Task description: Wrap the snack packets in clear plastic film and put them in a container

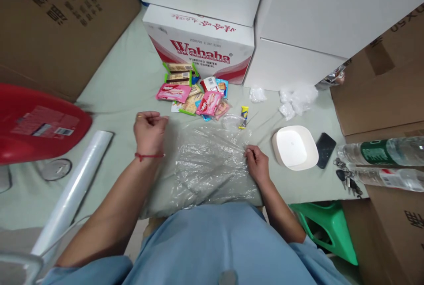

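A clear, crinkled plastic bag (212, 165) lies spread on the cloth in front of me. My right hand (258, 163) pinches its right edge between thumb and fingers. Left of the bag, my left hand (150, 132) is raised with its fingers curled in and the thumb against them. Whether anything thin is between those fingertips cannot be made out. Just beyond the bag lies a pile of wrapped snacks, among them a pink packet (172, 93) and another pink packet (209, 103). A small yellow and blue packet (244, 117) lies beside a clear plastic piece (232, 121).
A white bowl (278, 148), a phone (325, 150), keys (349, 181) and two bottles, one green-labelled (374, 151), stand or lie to the right. Crumpled clear plastic (303, 99) lies behind. A Wahaba carton (202, 51) backs the snacks. A plastic-film roll (76, 183) lies left.
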Demonstrator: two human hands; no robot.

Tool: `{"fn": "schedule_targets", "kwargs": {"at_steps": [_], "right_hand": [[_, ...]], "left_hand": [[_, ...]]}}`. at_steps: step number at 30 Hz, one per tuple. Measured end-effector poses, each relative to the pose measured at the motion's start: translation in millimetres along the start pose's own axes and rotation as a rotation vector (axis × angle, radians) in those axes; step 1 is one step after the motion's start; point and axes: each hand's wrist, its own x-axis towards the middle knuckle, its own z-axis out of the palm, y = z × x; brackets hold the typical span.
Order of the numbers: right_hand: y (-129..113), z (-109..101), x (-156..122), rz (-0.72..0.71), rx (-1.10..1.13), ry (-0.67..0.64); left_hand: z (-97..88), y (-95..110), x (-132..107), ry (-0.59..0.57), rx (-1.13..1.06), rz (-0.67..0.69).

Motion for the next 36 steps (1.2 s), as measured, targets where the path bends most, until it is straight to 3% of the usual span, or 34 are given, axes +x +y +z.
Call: {"fn": "schedule_targets", "kwargs": {"at_steps": [2, 3, 6, 8, 12, 16, 20, 25, 28, 30, 33, 36], "right_hand": [[-2.1, 1.4, 0.4, 0.01, 0.03, 0.016], [-3.9, 1.9, 0.9, 0.016, 0.054, 0.024], [-11.3, 1.9, 4.0, 0.082, 0.208, 0.005], [-15.1, -0.4, 6.9, 0.139, 0.336, -0.039], [-11.2, -13.8, 11.2, 0.216, 0.474, -0.036], [-4.4, -36.7, 17.3, 0.299, 0.426, 0.105], [-21.4, -47.8, 43.0, 0.119, 0.174, 0.195], [-53.5, -16.0, 97.7, -0.2, -0.079, 0.048], [-60.9, 10.8, 120.0, -0.284, -0.187, -0.155], [-61.2, 17.3, 129.0, -0.295, -0.202, -0.23], [-56.4, -2.0, 148.0, -0.219, -0.128, -0.135], [-47.3, -45.4, 183.5, -0.119, -0.127, 0.072]], "left_hand": [[-5.4, 9.5, -23.6, 0.077, 0.095, 0.093], [-6.6, 14.2, -39.3, -0.005, 0.153, 0.198], [-4.6, 16.4, -86.0, -0.392, 0.394, 0.546], [-2.6, 4.4, -106.2, -0.53, 0.581, 0.644], [-8.8, -32.1, -116.4, -0.573, 0.853, 0.575], [-19.4, -48.6, -116.1, -0.563, 0.877, 0.545], [-21.0, -47.3, -118.7, -0.553, 0.863, 0.543], [-19.6, -49.5, -118.9, -0.538, 0.847, 0.562], [-20.1, -51.8, -118.9, -0.515, 0.833, 0.57], [-20.6, -52.3, -119.1, -0.506, 0.816, 0.564], [-21.1, -51.9, -119.2, -0.507, 0.788, 0.558], [-21.1, -51.4, -118.8, -0.514, 0.77, 0.548]]}}
